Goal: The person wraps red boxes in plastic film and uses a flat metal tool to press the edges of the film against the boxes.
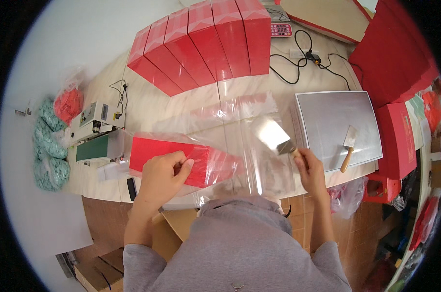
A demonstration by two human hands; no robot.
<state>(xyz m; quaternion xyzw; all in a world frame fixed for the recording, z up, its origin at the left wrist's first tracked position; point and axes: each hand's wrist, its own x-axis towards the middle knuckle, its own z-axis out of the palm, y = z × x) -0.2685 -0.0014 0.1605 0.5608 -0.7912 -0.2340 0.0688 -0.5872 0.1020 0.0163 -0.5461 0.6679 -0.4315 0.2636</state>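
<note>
My right hand [309, 171] grips the wooden handle of a wide metal scraper [273, 135], its shiny blade raised over clear plastic film. In front of me to the left lies a red box [169, 157] inside a loose clear plastic wrap [238, 164] that trails to the right. My left hand [165, 175] is curled over the box, thumb against the bent forefinger; whether it pinches any film cannot be told. A second scraper [348, 149] with a wooden handle rests on a grey flat plate [333, 127] at the right.
A row of several wrapped red boxes [205, 43] stands at the back. At the left are a sealing machine [96, 124] and bags of teal filler [49, 146]. Black cables [300, 62], a pink calculator [281, 30] and large red boxes [392, 58] are at the back right. A black phone-like object [131, 189] lies at the front edge.
</note>
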